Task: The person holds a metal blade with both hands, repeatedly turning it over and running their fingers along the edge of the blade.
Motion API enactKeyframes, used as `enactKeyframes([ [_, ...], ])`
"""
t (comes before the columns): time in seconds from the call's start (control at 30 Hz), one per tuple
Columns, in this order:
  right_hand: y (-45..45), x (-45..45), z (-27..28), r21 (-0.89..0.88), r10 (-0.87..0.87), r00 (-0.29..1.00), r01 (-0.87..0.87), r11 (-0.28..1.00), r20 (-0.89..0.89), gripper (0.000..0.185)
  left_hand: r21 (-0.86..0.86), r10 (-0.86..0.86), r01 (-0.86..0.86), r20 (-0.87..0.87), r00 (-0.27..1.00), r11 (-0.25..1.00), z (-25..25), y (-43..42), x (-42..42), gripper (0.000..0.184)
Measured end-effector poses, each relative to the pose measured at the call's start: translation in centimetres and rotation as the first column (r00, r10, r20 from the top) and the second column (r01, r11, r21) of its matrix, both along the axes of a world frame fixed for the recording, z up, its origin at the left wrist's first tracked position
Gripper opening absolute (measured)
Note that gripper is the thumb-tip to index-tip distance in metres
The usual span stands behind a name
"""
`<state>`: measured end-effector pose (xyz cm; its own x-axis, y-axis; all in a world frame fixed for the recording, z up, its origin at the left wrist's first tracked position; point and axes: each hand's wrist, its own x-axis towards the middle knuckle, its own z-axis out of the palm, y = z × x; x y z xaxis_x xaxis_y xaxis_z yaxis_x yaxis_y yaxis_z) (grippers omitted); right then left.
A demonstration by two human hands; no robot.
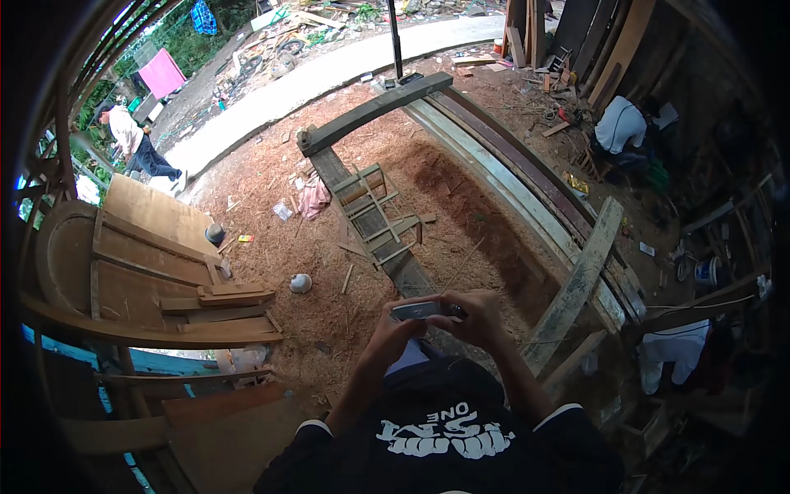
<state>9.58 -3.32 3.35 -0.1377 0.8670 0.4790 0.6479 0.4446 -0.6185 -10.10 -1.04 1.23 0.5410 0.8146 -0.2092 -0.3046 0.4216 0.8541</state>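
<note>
A small grey, flat device, perhaps a phone (416,310), is held level in front of my chest. My left hand (390,331) grips its left end, with the thumb along the near edge. Around its right end are the fingers of my right hand (477,319). Just beyond my hands lies a long wooden beam (413,277), with a small wooden frame (370,210) of thin slats resting on it farther off. Wood shavings cover the ground on both sides of the beam.
Long planks (510,191) run along the right, crossed by a weathered board (580,284). Wooden panels and a curved frame (148,329) stand at left. One person (136,140) walks at upper left; another (620,128) crouches at upper right. A white round object (300,283) lies on the shavings.
</note>
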Motion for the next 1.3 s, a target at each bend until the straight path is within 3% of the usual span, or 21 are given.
enactKeyframes([
  [0.17,1.2,1.4,0.3,0.064,0.029,1.0,-0.028,0.998,-0.011,0.035,0.056,-0.008,0.007,0.008,1.0,0.998,0.9,0.1,-0.7,0.03],
  [0.3,1.9,1.8,-0.6,0.079,-0.098,0.994,0.093,0.992,0.053,0.039,0.029,0.018,-0.018,0.002,1.0,0.999,0.2,0.8,-1.0,0.019],
  [0.4,1.8,0.0,-0.5,0.107,-0.085,0.996,0.084,0.991,0.003,0.038,0.031,0.05,-0.051,0.029,0.998,0.998,0.2,0.6,-1.1,0.017],
  [0.5,2.7,1.3,-0.8,0.131,-0.027,0.977,-0.001,0.991,0.212,0.042,-0.007,0.115,-0.115,-0.027,0.993,0.993,1.2,0.0,-1.3,0.017],
  [0.53,3.7,2.1,-0.3,0.178,-0.096,0.992,0.08,0.981,0.083,0.041,-0.03,0.142,-0.144,-0.058,0.988,0.989,1.4,0.0,-1.2,0.019],
  [0.57,4.4,3.4,-0.4,0.178,-0.234,0.969,0.216,0.96,0.083,0.04,-0.023,0.144,-0.146,-0.047,0.988,0.989,1.4,-0.1,-1.3,0.021],
  [0.63,4.5,3.9,0.1,0.094,-0.297,0.943,0.285,0.954,0.149,0.04,-0.012,0.149,-0.15,-0.025,0.988,0.989,1.2,0.0,-1.8,0.025],
  [0.7,4.0,1.6,-1.0,0.192,-0.104,0.995,0.1,0.976,0.009,0.038,0.029,0.108,-0.106,-0.043,0.993,0.994,-0.5,0.1,-1.9,0.027],
  [0.77,2.8,0.2,-0.3,0.117,0.018,0.991,-0.033,0.993,0.132,0.035,0.025,0.095,-0.094,-0.051,0.994,0.995,-0.7,0.1,-1.8,0.027],
  [0.83,4.6,3.1,-1.7,0.111,-0.286,0.95,0.273,0.956,0.123,0.034,-0.026,0.132,-0.133,-0.042,0.99,0.991,0.3,0.0,-1.3,0.026],
  [0.87,5.7,5.1,-2.9,0.02,-0.421,0.907,0.422,0.907,-0.01,0.032,-0.033,0.136,-0.138,-0.049,0.989,0.99,0.2,-0.1,-1.3,0.026],
  [0.97,5.0,5.8,-2.2,-0.008,-0.417,0.908,0.417,0.909,-0.036,0.03,-0.03,0.14,-0.142,-0.066,0.988,0.989,0.0,0.5,-1.4,0.025],
  [1.0,3.9,4.4,-0.8,0.014,-0.335,0.942,0.335,0.942,0.03,0.031,-0.029,0.13,-0.132,-0.067,0.989,0.991,-0.4,0.6,-1.3,0.026],
  [1.03,3.2,2.9,-0.8,0.058,-0.232,0.973,0.232,0.971,-0.019,0.032,-0.028,0.117,-0.119,-0.066,0.991,0.993,-0.4,0.6,-1.1,0.026],
  [1.1,1.8,1.6,-1.5,-0.045,-0.141,0.987,0.145,0.988,0.082,0.03,-0.06,0.075,-0.08,-0.073,0.995,0.995,0.8,0.8,-0.6,0.028],
  [1.2,3.0,2.5,-3.2,-0.104,-0.38,0.92,0.371,0.923,-0.092,0.031,-0.048,0.059,-0.06,-0.025,0.998,0.997,0.7,1.2,-0.6,0.03],
  [1.3,2.6,4.1,-1.9,-0.238,-0.469,0.871,0.43,0.871,-0.143,0.032,-0.085,0.136,-0.138,-0.029,0.99,0.987,1.0,1.6,-0.7,0.03],
])
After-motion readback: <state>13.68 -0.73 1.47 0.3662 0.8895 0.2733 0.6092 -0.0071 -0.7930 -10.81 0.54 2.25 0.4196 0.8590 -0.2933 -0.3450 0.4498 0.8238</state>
